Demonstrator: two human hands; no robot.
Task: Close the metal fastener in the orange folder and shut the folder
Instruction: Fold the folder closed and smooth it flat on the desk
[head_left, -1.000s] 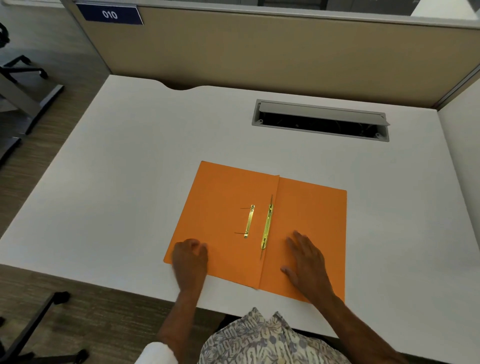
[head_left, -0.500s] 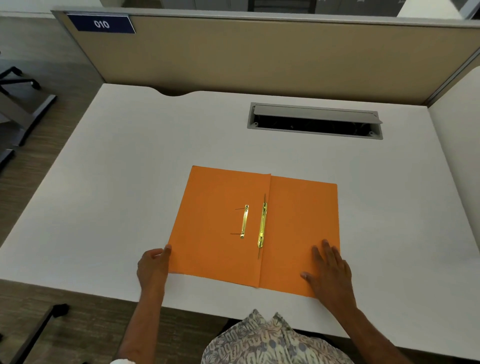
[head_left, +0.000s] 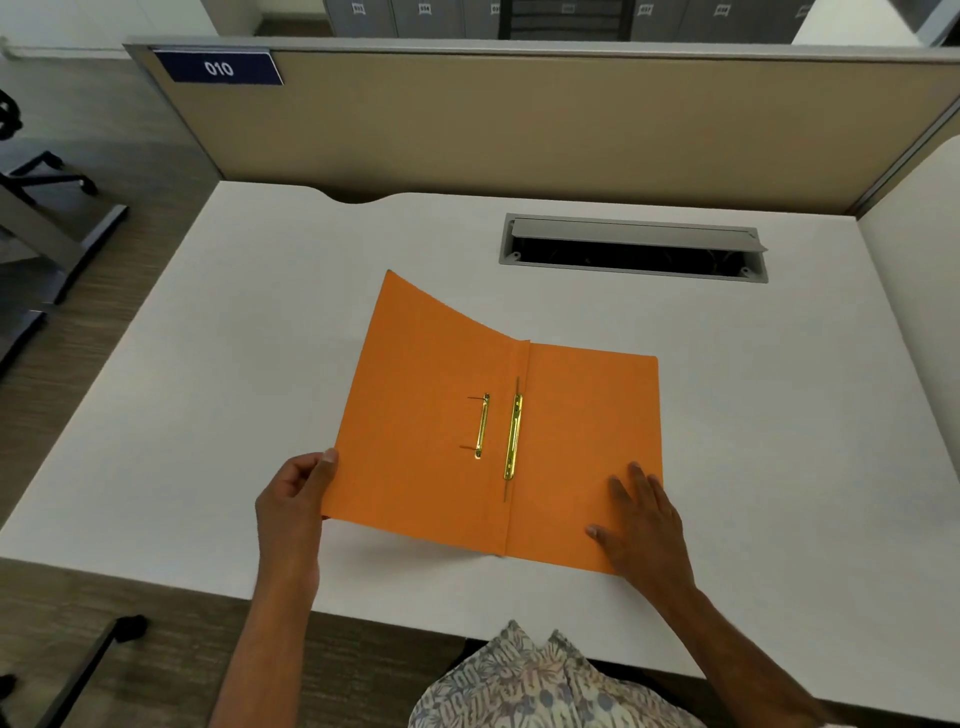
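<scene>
The orange folder (head_left: 587, 415) lies open on the white desk (head_left: 234, 364). Its left cover (head_left: 415, 389) is raised off the desk and tilts upward. My left hand (head_left: 293, 499) grips that cover's outer edge near the bottom corner, thumb on top. My right hand (head_left: 641, 525) rests flat, fingers spread, on the lower right corner of the right cover. A long brass fastener bar (head_left: 513, 436) lies along the spine. A shorter brass strip (head_left: 483, 426) with two thin prongs sits on the left cover beside it.
A grey cable tray opening (head_left: 631, 249) is set into the desk behind the folder. A beige partition (head_left: 519, 119) with a "010" label (head_left: 218, 67) closes off the far side. Chair bases (head_left: 47, 171) stand on the floor to the left.
My left hand slid from on top of the left cover to its outer edge, took hold, and lifted it off the desk. My right hand moved out to the right cover's lower corner.
</scene>
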